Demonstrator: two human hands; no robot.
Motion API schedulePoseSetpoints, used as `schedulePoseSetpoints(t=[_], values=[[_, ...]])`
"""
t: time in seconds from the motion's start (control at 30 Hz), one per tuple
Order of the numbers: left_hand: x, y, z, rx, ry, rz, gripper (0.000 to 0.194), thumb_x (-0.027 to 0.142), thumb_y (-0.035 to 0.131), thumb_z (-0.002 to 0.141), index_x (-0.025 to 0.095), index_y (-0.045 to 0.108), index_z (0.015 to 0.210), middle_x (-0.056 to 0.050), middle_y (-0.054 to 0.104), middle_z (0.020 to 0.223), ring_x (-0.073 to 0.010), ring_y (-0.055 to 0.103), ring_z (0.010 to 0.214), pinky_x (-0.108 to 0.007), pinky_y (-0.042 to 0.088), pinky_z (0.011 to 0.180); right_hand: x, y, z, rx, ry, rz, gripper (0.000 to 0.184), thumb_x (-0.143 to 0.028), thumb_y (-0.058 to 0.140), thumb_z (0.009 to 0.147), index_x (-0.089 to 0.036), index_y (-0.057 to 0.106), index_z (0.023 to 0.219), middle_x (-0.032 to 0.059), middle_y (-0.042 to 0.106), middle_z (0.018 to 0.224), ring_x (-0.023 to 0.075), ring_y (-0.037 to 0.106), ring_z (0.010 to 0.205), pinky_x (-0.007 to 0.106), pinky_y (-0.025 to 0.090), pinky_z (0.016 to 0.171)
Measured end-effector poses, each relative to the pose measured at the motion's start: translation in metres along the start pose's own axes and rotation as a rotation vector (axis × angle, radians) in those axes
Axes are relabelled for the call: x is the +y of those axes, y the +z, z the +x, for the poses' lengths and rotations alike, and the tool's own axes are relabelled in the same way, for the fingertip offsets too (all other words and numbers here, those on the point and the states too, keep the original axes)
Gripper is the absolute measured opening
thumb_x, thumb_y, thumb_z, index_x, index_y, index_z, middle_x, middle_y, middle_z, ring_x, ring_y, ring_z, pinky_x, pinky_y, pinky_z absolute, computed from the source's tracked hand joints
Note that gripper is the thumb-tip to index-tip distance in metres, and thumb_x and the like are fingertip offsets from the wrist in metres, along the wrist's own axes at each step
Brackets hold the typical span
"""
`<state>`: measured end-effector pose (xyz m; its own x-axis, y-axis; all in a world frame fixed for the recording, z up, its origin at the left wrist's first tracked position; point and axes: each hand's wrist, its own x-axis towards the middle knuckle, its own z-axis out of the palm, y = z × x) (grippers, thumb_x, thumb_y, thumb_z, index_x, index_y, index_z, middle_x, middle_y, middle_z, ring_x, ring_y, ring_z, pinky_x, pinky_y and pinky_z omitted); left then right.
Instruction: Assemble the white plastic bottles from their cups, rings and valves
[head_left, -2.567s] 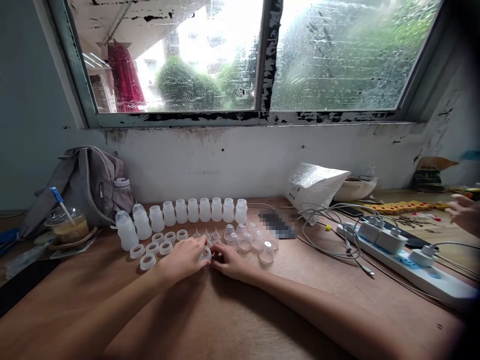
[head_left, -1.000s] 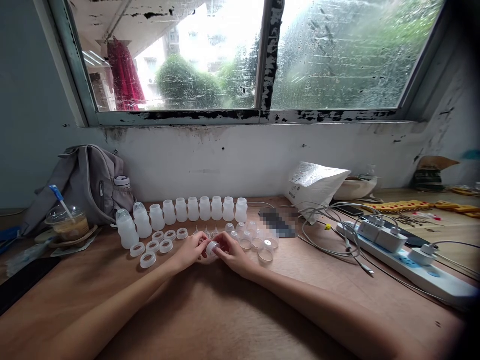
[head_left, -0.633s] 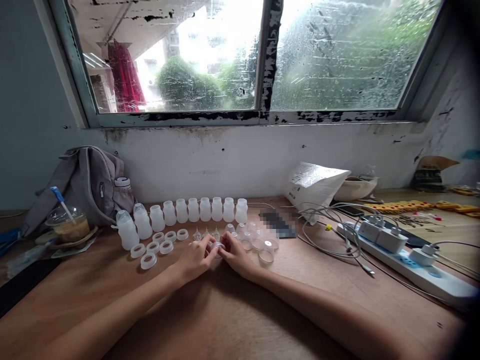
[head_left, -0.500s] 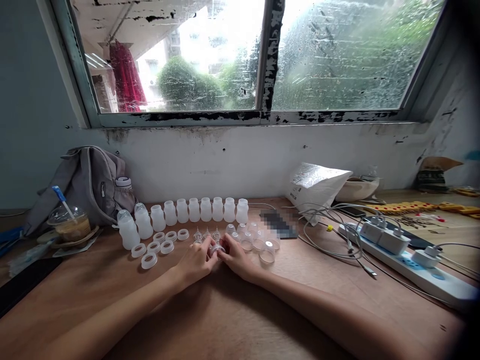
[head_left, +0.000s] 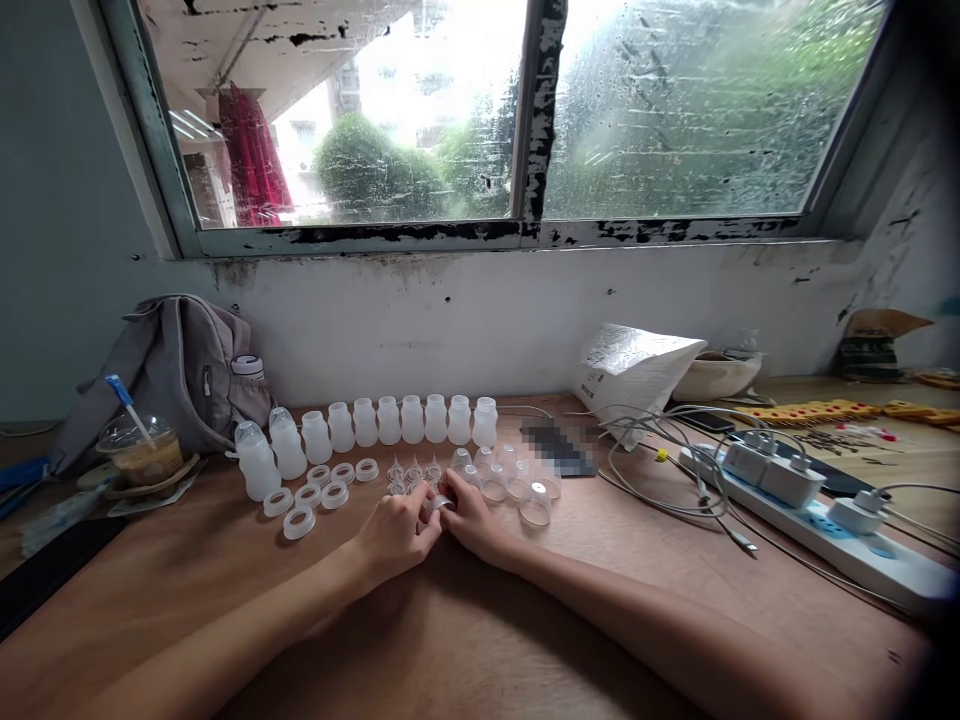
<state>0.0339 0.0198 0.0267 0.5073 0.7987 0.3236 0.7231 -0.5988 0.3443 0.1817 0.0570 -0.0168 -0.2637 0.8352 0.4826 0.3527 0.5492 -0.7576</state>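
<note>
My left hand (head_left: 395, 528) and my right hand (head_left: 471, 520) meet at the middle of the wooden table (head_left: 465, 640), fingers pinched together around a small clear plastic piece (head_left: 439, 503) held between them. Just behind them lie small clear nipples (head_left: 414, 469), several clear domed caps (head_left: 510, 485) and white screw rings (head_left: 311, 495). A row of several small white bottles (head_left: 390, 420) stands farther back along the wall.
A grey bag (head_left: 169, 370) and a lidded drink cup (head_left: 139, 450) sit at the left. At the right lie a white pouch (head_left: 634, 370), a bowl (head_left: 712, 378), tangled cables (head_left: 675, 450) and a white power strip (head_left: 840, 525) with plugs.
A white ring held up between my hands a second ago is gone from view; both hands have dropped slightly toward the table and now pinch a small clear piece.
</note>
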Motion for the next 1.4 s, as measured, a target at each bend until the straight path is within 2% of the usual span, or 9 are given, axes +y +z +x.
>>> schedulePoseSetpoints(t=[0.17, 0.37, 0.47, 0.6, 0.8, 0.93, 1.03, 1.17, 1.4], values=[[-0.008, -0.039, 0.012, 0.019, -0.148, 0.147, 0.031, 0.043, 0.034, 0.085, 0.024, 0.050, 0.103, -0.001, 0.066, 0.077, -0.0187, 0.061, 0.069, -0.027, 0.040, 0.064, 0.001, 0.000, 0.001, -0.007, 0.069, 0.113, 0.014, -0.017, 0.042, 0.073, -0.020, 0.044, 0.086, -0.0058, 0.042, 0.060, 0.0094, 0.040, 0.052, 0.020, 0.032, 0.049], [-0.093, -0.085, 0.027, 0.113, -0.595, 0.365, 0.046, 0.041, 0.035, 0.083, 0.019, 0.036, 0.123, -0.009, 0.066, 0.089, -0.0278, 0.059, 0.085, -0.033, 0.042, 0.068, 0.000, -0.002, -0.002, -0.121, 0.149, 0.172, 0.025, -0.014, 0.033, 0.076, -0.021, 0.051, 0.094, -0.0056, 0.044, 0.057, 0.0068, 0.041, 0.042, 0.017, 0.030, 0.040], [-0.127, -0.090, 0.024, 0.069, -0.679, 0.499, 0.048, 0.037, 0.032, 0.084, 0.017, 0.033, 0.127, -0.014, 0.063, 0.096, -0.0325, 0.058, 0.090, -0.038, 0.042, 0.070, 0.000, -0.001, -0.002, -0.115, 0.145, 0.164, 0.023, -0.014, 0.033, 0.077, -0.020, 0.052, 0.088, -0.0042, 0.048, 0.061, 0.0062, 0.042, 0.042, 0.017, 0.031, 0.040], [-0.139, -0.083, 0.019, 0.043, -0.678, 0.570, 0.048, 0.033, 0.030, 0.085, 0.013, 0.029, 0.128, -0.017, 0.062, 0.093, -0.0338, 0.058, 0.087, -0.040, 0.042, 0.068, 0.003, 0.001, 0.000, -0.094, 0.178, 0.164, 0.021, -0.014, 0.036, 0.076, -0.020, 0.052, 0.088, -0.0047, 0.048, 0.059, 0.0069, 0.043, 0.042, 0.017, 0.031, 0.039], [-0.144, -0.074, 0.018, 0.243, -0.506, 0.564, 0.029, 0.036, 0.032, 0.085, 0.018, 0.050, 0.099, -0.012, 0.053, 0.100, -0.0265, 0.057, 0.082, -0.035, 0.044, 0.068, -0.004, -0.001, -0.001, -0.120, 0.194, 0.181, 0.017, -0.023, 0.044, 0.079, -0.020, 0.053, 0.094, -0.0055, 0.046, 0.056, 0.0078, 0.045, 0.043, 0.019, 0.036, 0.042], [-0.139, -0.074, 0.022, 0.524, -0.224, 0.479, 0.018, 0.032, 0.040, 0.081, 0.017, 0.051, 0.078, -0.011, 0.045, 0.106, -0.0252, 0.049, 0.095, -0.036, 0.041, 0.082, -0.012, -0.006, -0.003, -0.184, 0.178, 0.262, 0.030, -0.035, 0.046, 0.082, -0.020, 0.049, 0.107, -0.0045, 0.049, 0.055, 0.0098, 0.048, 0.048, 0.020, 0.038, 0.045], [-0.119, -0.076, 0.024, 0.654, -0.036, 0.334, 0.013, 0.028, 0.039, 0.083, 0.018, 0.047, 0.082, -0.009, 0.043, 0.111, -0.0213, 0.049, 0.098, -0.035, 0.039, 0.087, -0.012, -0.006, -0.003, -0.217, 0.172, 0.355, 0.040, -0.043, 0.040, 0.085, -0.020, 0.044, 0.118, -0.0006, 0.055, 0.064, 0.0113, 0.052, 0.054, 0.021, 0.039, 0.045], [-0.076, -0.068, 0.024, 0.604, 0.090, 0.068, 0.009, 0.024, 0.032, 0.086, 0.021, 0.041, 0.086, -0.004, 0.050, 0.103, -0.0159, 0.053, 0.087, -0.030, 0.043, 0.078, -0.004, -0.003, -0.002, -0.134, 0.201, 0.395, 0.039, -0.040, 0.032, 0.088, -0.020, 0.043, 0.119, -0.0001, 0.055, 0.064, 0.0119, 0.054, 0.054, 0.022, 0.041, 0.045], [-0.023, -0.024, 0.011, 0.200, 0.330, -0.109, 0.010, 0.019, 0.033, 0.084, 0.020, 0.042, 0.087, -0.005, 0.045, 0.100, -0.0124, 0.053, 0.077, -0.027, 0.044, 0.074, -0.003, 0.000, -0.001, 0.075, 0.131, 0.435, 0.026, -0.039, 0.041, 0.084, -0.022, 0.046, 0.103, 0.0008, 0.051, 0.082, 0.0109, 0.055, 0.058, 0.022, 0.043, 0.043]])
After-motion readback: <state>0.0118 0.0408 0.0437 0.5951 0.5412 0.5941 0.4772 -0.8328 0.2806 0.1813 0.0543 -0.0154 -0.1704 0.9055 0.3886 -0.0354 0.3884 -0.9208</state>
